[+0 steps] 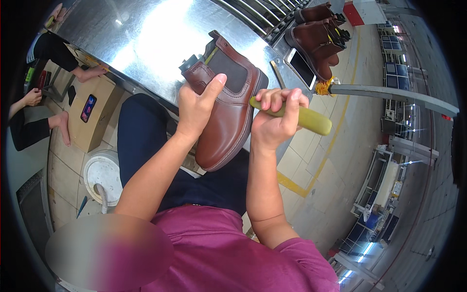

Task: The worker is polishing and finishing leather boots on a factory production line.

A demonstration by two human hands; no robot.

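A brown leather ankle boot [225,129] with a dark elastic side panel hangs tilted over my lap, its toe toward me. My left hand [194,107] grips it round the upper, thumb lying over the side below the panel. My right hand [278,119] is closed round a tool with a thick olive-green handle [315,121]. Its inner end lies right beside the boot's sole edge. The working end of that tool does not show clearly, so I cannot tell its kind.
Behind the boot is a shiny metal table [97,44] with a roller rack [248,14]. More brown boots [316,41], a phone [301,68] and a thin stick [277,74] lie at its right. Left are a cardboard box [109,104], a white bucket [114,173] and another person's hand [33,97].
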